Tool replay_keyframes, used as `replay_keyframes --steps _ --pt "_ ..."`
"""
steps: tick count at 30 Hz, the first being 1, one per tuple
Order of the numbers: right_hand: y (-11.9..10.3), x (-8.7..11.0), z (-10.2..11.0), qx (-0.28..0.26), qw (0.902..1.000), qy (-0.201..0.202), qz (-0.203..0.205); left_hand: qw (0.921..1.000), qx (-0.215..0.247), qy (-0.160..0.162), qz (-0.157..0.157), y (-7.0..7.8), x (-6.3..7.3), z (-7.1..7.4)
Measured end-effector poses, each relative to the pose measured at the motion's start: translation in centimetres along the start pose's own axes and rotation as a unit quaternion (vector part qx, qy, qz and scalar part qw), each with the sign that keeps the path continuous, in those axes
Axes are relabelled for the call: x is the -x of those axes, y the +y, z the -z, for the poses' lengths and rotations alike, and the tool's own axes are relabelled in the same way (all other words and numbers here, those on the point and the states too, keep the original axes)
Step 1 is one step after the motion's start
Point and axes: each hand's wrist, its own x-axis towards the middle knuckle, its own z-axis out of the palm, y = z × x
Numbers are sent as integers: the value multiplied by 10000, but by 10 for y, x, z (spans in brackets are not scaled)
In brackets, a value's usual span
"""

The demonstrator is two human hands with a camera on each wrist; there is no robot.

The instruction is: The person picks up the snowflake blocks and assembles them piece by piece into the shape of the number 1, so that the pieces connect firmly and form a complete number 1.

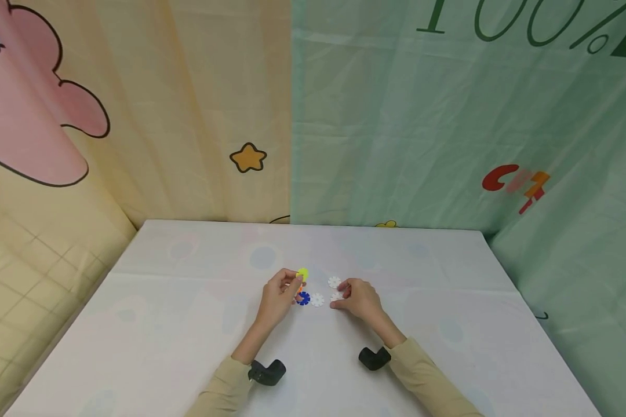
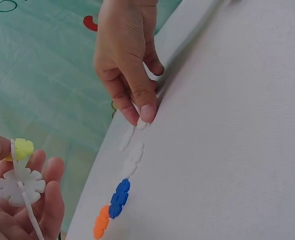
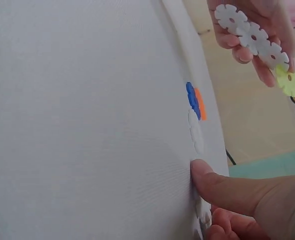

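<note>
My left hand (image 1: 279,294) holds a joined chain of slotted snowflake discs above the table. Several discs form it: white ones (image 3: 253,38) in a row and a yellow disc (image 3: 290,85) at the end. At the right, my other hand (image 1: 362,299) is down at the tabletop, thumb and fingertips on either side of a white snowflake disc (image 2: 142,124), which they partly hide. Lying between the hands are a blue disc (image 1: 304,299), a loose white disc (image 1: 317,300) and an orange disc (image 2: 101,223). Another white disc (image 1: 334,282) lies just beyond the right fingertips.
A pale cloth covers the table (image 1: 162,324). Behind it hang a yellow curtain (image 1: 198,116) and a green curtain (image 1: 375,127). Each wrist carries a black camera mount, the left one (image 1: 268,372) and the right one (image 1: 374,358) both close above the cloth.
</note>
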Motion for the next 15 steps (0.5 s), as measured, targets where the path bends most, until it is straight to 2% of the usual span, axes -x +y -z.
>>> replay_keyframes --steps 4,7,9,15 --pt "1 1 1 -93 9999 -92 42 9999 -92 -78 8 2 1 -2" --pt "1 1 2 -45 9999 -144 55 9998 -170 -105 -54 -9 -2 -3" --pt "1 0 2 -116 9997 -189 44 9996 -216 -163 -51 -9 -2 -3" --pt "-4 -2 7 -848 9957 -377 -35 9990 -220 -387 -53 -10 -2 -5"
